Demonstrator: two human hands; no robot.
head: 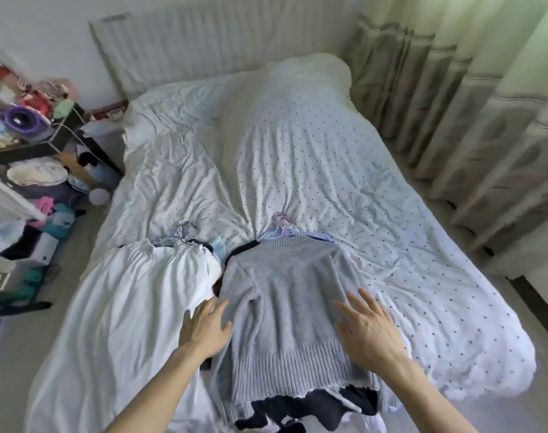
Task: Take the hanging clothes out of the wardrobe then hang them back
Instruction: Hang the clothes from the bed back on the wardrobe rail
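Open hands (285,329) over bed-laid sweater (285,301)

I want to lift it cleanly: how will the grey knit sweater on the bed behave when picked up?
The grey sweater looks soft, so it will probably sag between the left hand and right hand. Lifting by its hanger should hold its shape better.

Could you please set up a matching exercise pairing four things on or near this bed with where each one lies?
Things:
1. grey sweater
2. white garment
3. left hand
4. purple hanger hooks

Places:
A. at the sweater's left edge
B. on top of the dark clothes in the middle pile
C. spread on the bed left of the sweater
D. sticking out past the sweater's collar

Pairs: 1-B, 2-C, 3-A, 4-D
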